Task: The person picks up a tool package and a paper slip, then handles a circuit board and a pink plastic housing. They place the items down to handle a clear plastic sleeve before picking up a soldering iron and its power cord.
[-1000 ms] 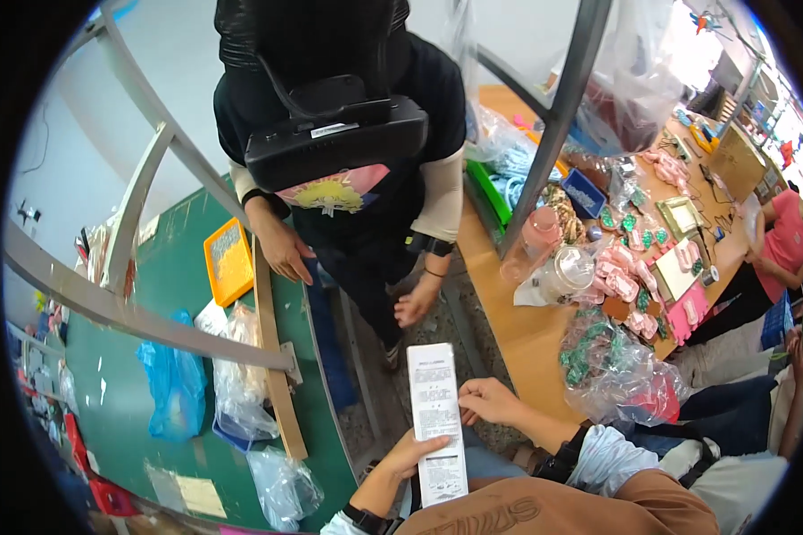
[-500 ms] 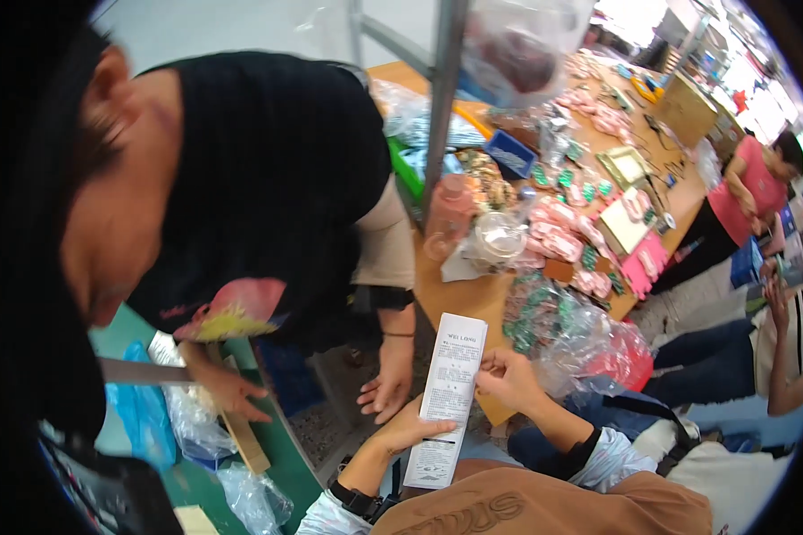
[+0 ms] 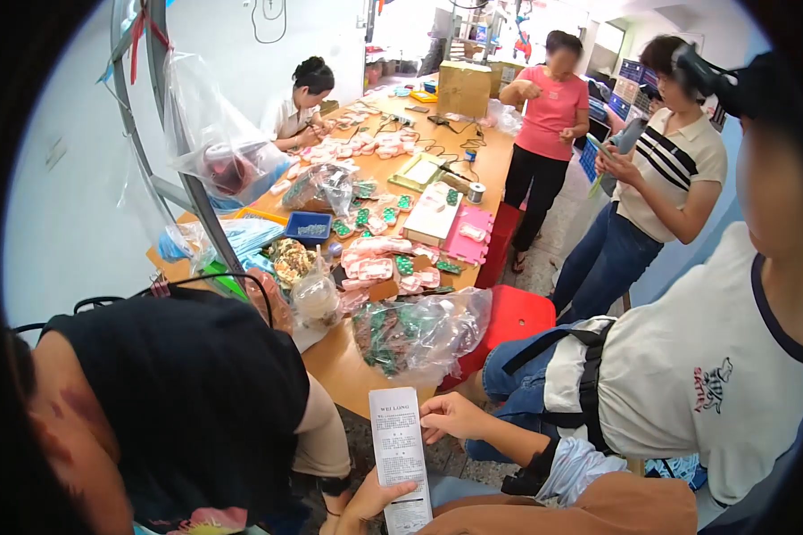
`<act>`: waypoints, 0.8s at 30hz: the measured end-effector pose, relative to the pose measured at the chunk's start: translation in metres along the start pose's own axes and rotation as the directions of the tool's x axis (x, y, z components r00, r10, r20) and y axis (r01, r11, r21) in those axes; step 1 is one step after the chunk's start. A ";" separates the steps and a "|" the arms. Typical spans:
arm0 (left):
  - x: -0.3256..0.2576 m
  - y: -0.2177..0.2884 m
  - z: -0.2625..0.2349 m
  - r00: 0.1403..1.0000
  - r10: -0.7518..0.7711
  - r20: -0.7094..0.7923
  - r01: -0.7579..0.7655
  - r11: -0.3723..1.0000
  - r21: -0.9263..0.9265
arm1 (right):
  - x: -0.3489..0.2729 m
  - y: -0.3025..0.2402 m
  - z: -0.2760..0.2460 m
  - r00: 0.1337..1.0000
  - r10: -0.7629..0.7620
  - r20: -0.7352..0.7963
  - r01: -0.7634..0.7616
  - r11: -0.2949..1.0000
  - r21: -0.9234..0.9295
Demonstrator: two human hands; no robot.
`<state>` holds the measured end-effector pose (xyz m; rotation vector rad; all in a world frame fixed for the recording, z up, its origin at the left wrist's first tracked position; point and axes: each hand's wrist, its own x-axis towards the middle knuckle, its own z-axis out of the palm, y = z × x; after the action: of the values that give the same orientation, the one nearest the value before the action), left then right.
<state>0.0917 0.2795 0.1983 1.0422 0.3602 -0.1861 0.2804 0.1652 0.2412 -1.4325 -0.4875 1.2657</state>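
Note:
A long, narrow white leaflet (image 3: pixel 400 450) with dark print stands nearly upright at the lower middle, in front of the table. My left hand (image 3: pixel 376 496) grips its lower part, with the thumb lying across the printed face. At its upper right edge, my right hand (image 3: pixel 455 417) has its fingers curled and pinched against the paper. The back of the leaflet and the left fingers behind it are hidden.
A wooden table (image 3: pixel 339 357) holds pink and green parts, a blue tray (image 3: pixel 309 228) and a clear bag of green parts (image 3: pixel 419 330). A red stool (image 3: pixel 517 316) stands beside it. One person bends close at left; several others are around the table.
My view has swung up and to the right, bringing more people and the far table in. The leaflet stays in both hands. The person at left now appears lower.

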 end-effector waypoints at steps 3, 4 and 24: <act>-0.005 0.001 0.021 0.996 -0.062 -0.068 0.057 0.996 -0.065 | -0.015 -0.002 0.004 0.991 -0.117 -0.069 0.109 0.989 -0.103; -0.009 0.004 0.033 0.990 -0.036 -0.137 0.022 0.995 -0.099 | -0.019 -0.005 0.008 0.978 -0.164 -0.130 0.144 0.978 -0.151; 0.015 -0.078 0.117 0.700 0.212 -0.682 -0.273 0.962 0.019 | 0.023 -0.008 -0.006 0.941 -0.266 0.210 0.322 0.513 -0.796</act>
<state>0.1043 0.1394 0.1824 1.0366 0.8844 0.4759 0.2961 0.1843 0.2374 -1.9572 -1.4636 0.7892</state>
